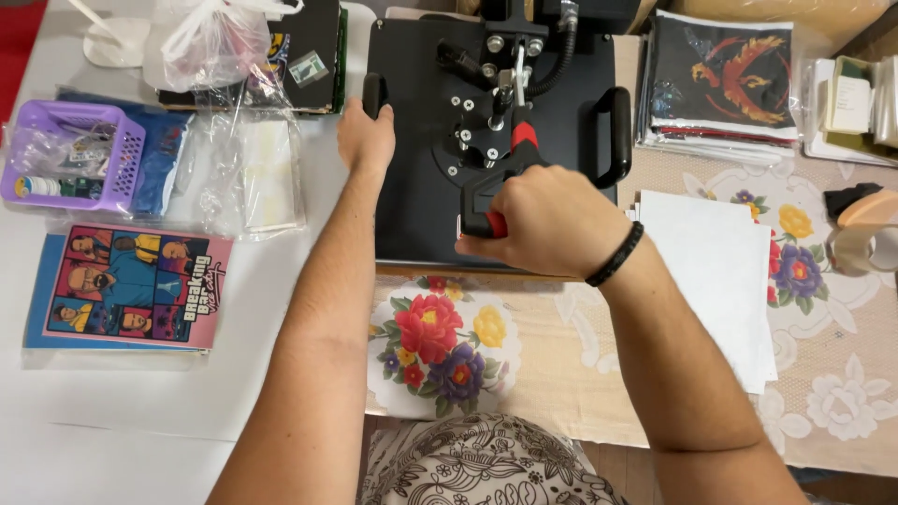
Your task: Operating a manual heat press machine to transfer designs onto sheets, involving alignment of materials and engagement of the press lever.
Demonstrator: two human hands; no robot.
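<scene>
The left hand (367, 138) grips the side handle (374, 93) at the press's 9 o'clock edge. The heat press (421, 201), at the table's 12 o'clock, is a flat black slab — judged heavy, rigid, best held by its handles. The right hand (547, 223) clenches the red-tipped lever (486, 201) at 6 o'clock.

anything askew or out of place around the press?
Nothing serious. The white sheets right of the heat press lie slightly fanned and tilted, and loose clear bags sprawl on the left. Right hand grips the lever; left hand holds the side handle.
</scene>
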